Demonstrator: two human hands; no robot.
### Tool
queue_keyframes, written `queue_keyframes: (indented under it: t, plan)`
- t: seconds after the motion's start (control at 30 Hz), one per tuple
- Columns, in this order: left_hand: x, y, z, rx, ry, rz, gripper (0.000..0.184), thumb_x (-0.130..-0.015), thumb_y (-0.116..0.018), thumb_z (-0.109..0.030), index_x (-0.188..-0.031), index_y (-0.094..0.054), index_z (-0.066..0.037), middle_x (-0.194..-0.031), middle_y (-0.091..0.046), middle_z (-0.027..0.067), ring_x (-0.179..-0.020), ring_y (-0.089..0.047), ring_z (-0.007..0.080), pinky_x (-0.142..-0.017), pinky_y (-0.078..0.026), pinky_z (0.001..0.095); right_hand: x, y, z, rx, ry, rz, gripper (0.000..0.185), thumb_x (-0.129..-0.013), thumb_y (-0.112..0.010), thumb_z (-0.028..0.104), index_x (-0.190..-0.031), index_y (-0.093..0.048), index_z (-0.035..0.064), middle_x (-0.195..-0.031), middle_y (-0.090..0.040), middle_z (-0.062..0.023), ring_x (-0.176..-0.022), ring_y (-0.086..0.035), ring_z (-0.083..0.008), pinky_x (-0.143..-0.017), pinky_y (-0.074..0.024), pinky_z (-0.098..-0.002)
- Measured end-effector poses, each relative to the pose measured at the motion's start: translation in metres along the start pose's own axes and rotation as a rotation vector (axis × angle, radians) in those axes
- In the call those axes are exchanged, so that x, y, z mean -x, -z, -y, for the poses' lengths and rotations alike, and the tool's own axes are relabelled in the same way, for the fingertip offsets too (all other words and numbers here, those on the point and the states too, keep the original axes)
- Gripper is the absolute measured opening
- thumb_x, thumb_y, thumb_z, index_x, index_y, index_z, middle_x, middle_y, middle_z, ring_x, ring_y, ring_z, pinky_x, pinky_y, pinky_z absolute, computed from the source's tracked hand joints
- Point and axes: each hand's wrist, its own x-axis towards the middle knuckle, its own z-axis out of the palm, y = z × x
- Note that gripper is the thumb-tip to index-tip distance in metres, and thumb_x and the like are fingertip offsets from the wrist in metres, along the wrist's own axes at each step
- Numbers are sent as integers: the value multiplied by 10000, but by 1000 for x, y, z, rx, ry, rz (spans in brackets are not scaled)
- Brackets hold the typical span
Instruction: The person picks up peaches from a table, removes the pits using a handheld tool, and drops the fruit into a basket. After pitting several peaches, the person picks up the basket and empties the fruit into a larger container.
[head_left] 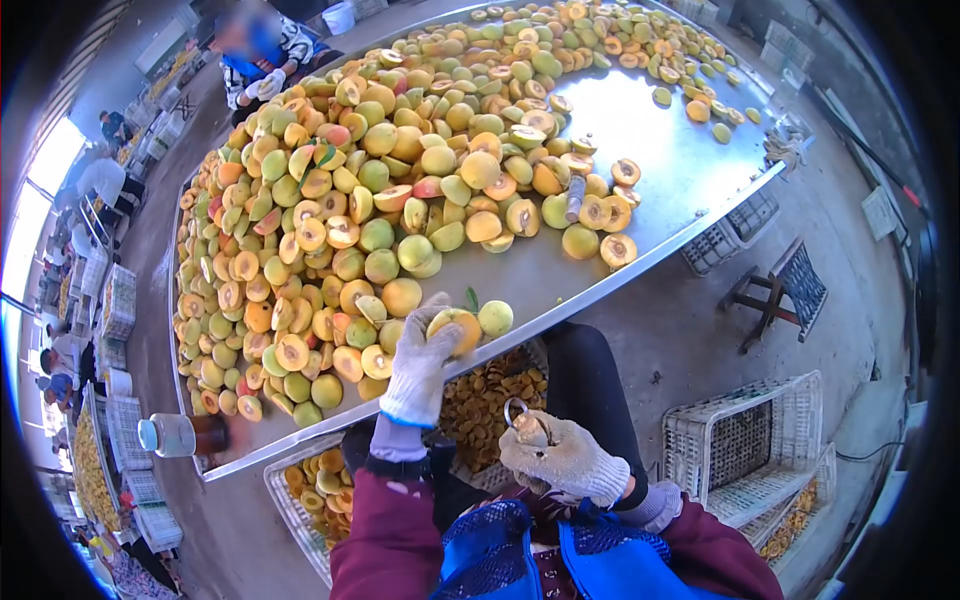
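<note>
My left hand [415, 375], in a pale knit glove, is closed around a yellow peach [457, 330] at the table's near edge. Just right of it lies a greenish-yellow peach [495, 318] with a green leaf beside it. Over my lap, my right hand [568, 458], also gloved, is shut on a tool with a looped metal end [515, 411]; its handle is mostly hidden in the fist. A large heap of peaches [350, 235], many halved with pits showing, covers much of the metal table [640, 240].
Below the table edge, a crate [285, 500] holds peach halves, beside a pile of brown pieces [490, 410]. A blue-lidded jar [180, 436] stands at the left corner. Crates [740, 440] and a folding stool [785, 290] are at right. A person [265, 60] sits across the table.
</note>
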Motion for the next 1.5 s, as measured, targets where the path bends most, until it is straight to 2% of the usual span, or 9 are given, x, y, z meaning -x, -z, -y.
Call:
queue_keyframes:
  t: [0.17, 0.23, 0.5, 0.63, 0.8, 1.03, 1.17, 1.43, 1.5]
  plan:
    - [53, -11, -40, 164, 108, 37, 518, -935, -576, -316, -1329, -455, 0, -1072, -617, 98, -979, -595, 195, -862, -485, 286, -14, -13, 1, 154, 206, -228, 365, -831, -725, 313, -1095, -573, 112, -736, -667, -89, -670, -691, -233, -597, -528, -340]
    - [63, -13, -31, 95, -49, 108, 504, -967, -523, -376, -1305, -483, -4, -1077, -612, 98, -976, -587, 186, -885, -470, 297, -20, -18, 2, 492, 669, -612, 411, -825, -724, 320, -1151, -556, 136, -743, -669, -106, -685, -687, -287, -599, -535, -357]
    - [101, -39, -31, -60, -42, -8, 333, -1010, -477, -203, -1264, -548, 1, -1228, -598, 90, -1118, -560, 178, -977, -436, 308, -18, -22, -6, 640, 712, -603, 468, -791, -724, 279, -1212, -555, 160, -799, -677, -112, -692, -678, -308, -598, -532, -385]
    - [105, -47, -13, -46, -138, -84, 289, -965, -537, -85, -1242, -554, -2, -1197, -613, 105, -1061, -591, 176, -938, -468, 311, -11, -29, -5, 720, 614, -575, 417, -791, -718, 279, -1160, -579, 144, -760, -670, -124, -691, -674, -321, -598, -529, -394]
    - [104, -36, -37, 461, 12, -101, 569, -1020, -340, -495, -1247, -538, -11, -1073, -613, 103, -987, -599, 209, -888, -485, 323, 6, -37, 3, 673, 431, -378, 387, -798, -690, 411, -1047, -584, 136, -705, -658, -145, -671, -667, -349, -588, -526, -424]
    - [121, -28, -41, -76, -151, -127, 558, -1030, -341, -459, -1238, -533, 22, -1065, -636, 118, -963, -611, 228, -897, -478, 348, 8, -40, 2, 831, 427, -341, 355, -821, -668, 430, -988, -558, 137, -677, -653, -136, -635, -661, -353, -555, -513, -455]
    - [131, -41, -39, 423, -106, -81, 560, -1029, -347, -461, -1216, -548, 27, -1128, -595, 109, -1023, -578, 200, -916, -460, 340, 14, -43, 11, 841, 372, -312, 341, -836, -649, 424, -978, -547, 131, -704, -659, -136, -679, -669, -345, -594, -517, -449]
    - [134, -49, -50, 345, -159, -45, 448, -1015, -454, -348, -1204, -561, 45, -1105, -636, 134, -963, -629, 233, -867, -497, 350, 22, -38, 8, 599, 293, -141, 336, -854, -657, 368, -1060, -587, 112, -712, -660, -96, -653, -671, -259, -600, -522, -377]
    - [129, -55, -55, 6, -299, -174, 464, -1023, -393, -375, -1136, -593, 27, -962, -650, 125, -808, -623, 198, -729, -514, 320, 21, -32, 16, 442, 225, -27, 322, -861, -670, 336, -1072, -593, 106, -697, -656, -70, -620, -665, -211, -583, -519, -339]
